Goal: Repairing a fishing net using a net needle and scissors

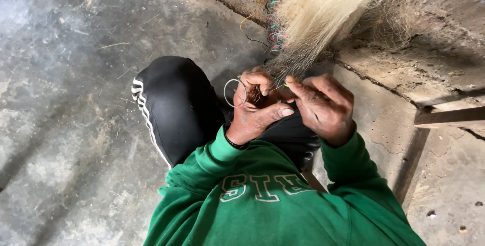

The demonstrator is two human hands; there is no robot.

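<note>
Fingers [262,82] of left hand [255,109] curl shut on net [290,59] with thin wire ring [235,93] beside them, right hand [323,105] pinching same net strands, pale fibre bundle [323,3] above, black-trousered knee [174,107] on concrete floor [65,99] left.

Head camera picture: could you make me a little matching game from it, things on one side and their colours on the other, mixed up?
Things:
1. sweatshirt
2. trouser leg
3. fibre bundle
4. ring at the left hand

Colours:
A. pale cream
B. green
C. thin and silvery
D. black with white side stripes

Pairs: 1-B, 2-D, 3-A, 4-C.

The right hand pinches the fine strands where the bundle narrows.
</note>
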